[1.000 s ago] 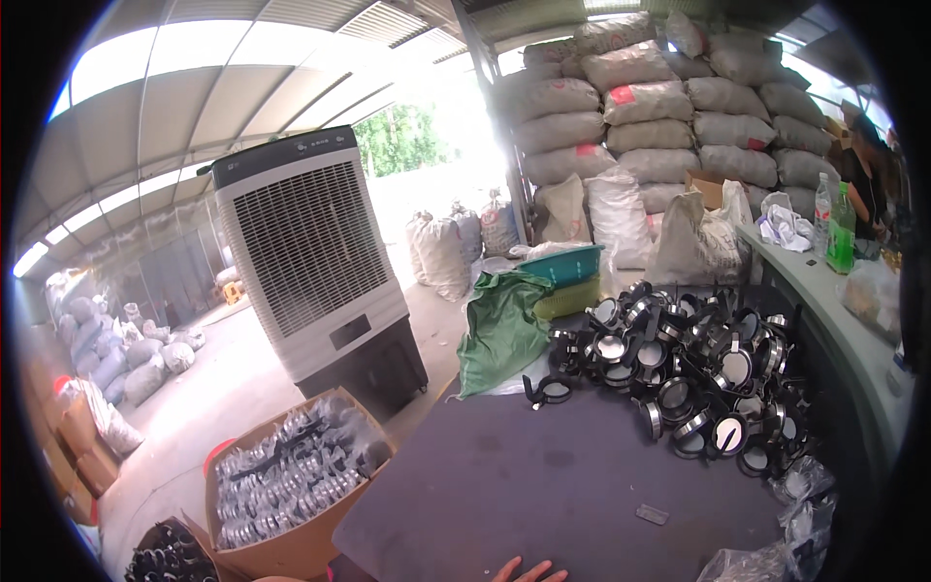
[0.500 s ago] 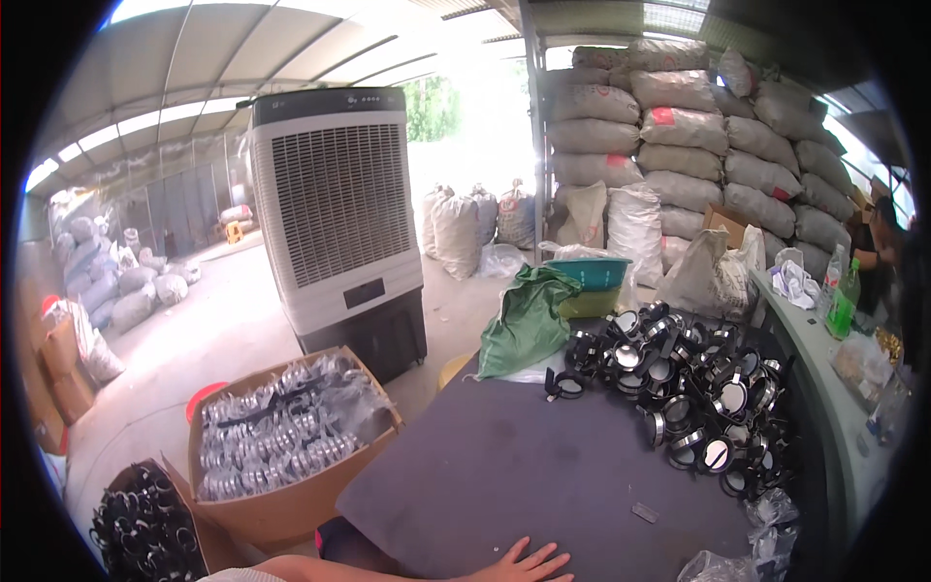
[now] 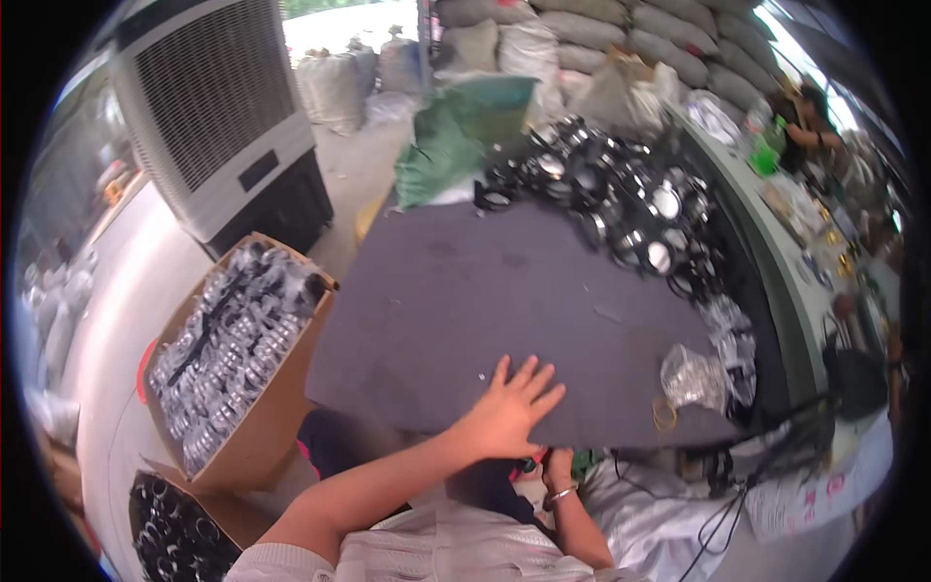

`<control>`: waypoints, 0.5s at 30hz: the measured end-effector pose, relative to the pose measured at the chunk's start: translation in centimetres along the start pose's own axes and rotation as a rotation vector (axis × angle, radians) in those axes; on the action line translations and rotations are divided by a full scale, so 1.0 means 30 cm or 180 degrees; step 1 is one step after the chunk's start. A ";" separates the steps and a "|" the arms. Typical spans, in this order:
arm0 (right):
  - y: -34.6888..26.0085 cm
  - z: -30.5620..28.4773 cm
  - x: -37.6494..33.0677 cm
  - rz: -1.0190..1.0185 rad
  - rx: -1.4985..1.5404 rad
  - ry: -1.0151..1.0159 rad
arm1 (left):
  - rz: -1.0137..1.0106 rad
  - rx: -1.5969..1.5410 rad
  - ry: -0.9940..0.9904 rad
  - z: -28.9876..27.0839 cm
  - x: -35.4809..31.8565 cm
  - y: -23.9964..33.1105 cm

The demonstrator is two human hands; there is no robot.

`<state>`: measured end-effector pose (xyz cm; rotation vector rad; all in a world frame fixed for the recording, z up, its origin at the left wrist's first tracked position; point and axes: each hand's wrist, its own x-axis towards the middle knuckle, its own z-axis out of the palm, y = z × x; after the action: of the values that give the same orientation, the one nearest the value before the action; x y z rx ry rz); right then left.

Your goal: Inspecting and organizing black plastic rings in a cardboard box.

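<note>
My left hand rests on the dark grey tabletop, its fingers spread and nothing in them. Below the table's front edge, close to my lap, is my right hand, a metal bangle on its wrist. Its fingers are mostly hidden, and I cannot make out whether it holds anything. Something green lies beside it. Across the far right of the table spreads a heap of black and silver round pieces, several with shiny disc faces. Clear plastic bags lie near the right edge.
Left of the table stands a cardboard box of plastic-wrapped ring-shaped pieces, with black pieces in another box nearer me. An air cooler stands behind. A green cloth sack sits at the far table edge. Another person is at the right.
The view has tipped downward and turned, so the table sits higher in it. My left hand still lies flat on the table with fingers spread. My right hand has come into view.
</note>
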<state>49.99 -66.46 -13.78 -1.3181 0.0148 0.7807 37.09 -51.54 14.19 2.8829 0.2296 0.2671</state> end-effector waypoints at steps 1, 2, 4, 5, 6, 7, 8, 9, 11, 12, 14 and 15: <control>0.014 -0.070 0.013 0.0015 0.0167 0.0005 | 0.0135 -0.0082 -0.0056 0.007 0.013 0.011; 0.011 -0.095 -0.019 0.0011 0.0185 0.0110 | 0.0116 -0.0043 -0.0076 0.024 0.022 0.007; -0.057 -0.084 -0.118 -0.0009 0.0558 0.0486 | 0.0019 0.0028 -0.0148 0.034 0.023 0.005; -0.086 -0.094 -0.174 -0.0006 0.0559 0.0527 | 0.0045 0.0002 -0.0167 0.031 0.017 0.010; -0.122 -0.101 -0.230 -0.0059 0.0259 0.0346 | 0.0026 0.0024 -0.0158 0.031 0.015 0.011; -0.162 -0.105 -0.287 -0.0112 -0.0045 0.0154 | 0.0000 0.0051 -0.0142 0.034 0.008 0.014; -0.246 -0.068 -0.373 -0.0006 -0.0020 -0.0073 | -0.0039 0.0027 -0.0142 0.035 -0.003 0.011; -0.310 -0.063 -0.433 -0.0035 -0.0034 -0.0068 | -0.0025 0.0020 -0.0114 0.034 -0.005 0.016; -0.405 -0.059 -0.518 -0.0462 -0.0985 -0.0513 | -0.0039 -0.0018 -0.0154 0.028 -0.014 0.020; -0.446 -0.064 -0.552 -0.0552 -0.0940 -0.0541 | -0.0082 -0.0004 -0.0120 0.027 -0.021 0.020; -0.596 -0.064 -0.629 -0.0783 -0.0963 -0.0798 | 0.0012 -0.0141 -0.0064 0.028 -0.030 0.015; -0.661 -0.073 -0.661 -0.0903 -0.0456 -0.0888 | -0.0007 -0.0142 -0.0023 0.027 -0.029 0.013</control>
<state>46.27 -79.08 11.08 -1.2998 -0.4484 0.7248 36.47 -52.24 13.35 2.8388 0.2226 0.2582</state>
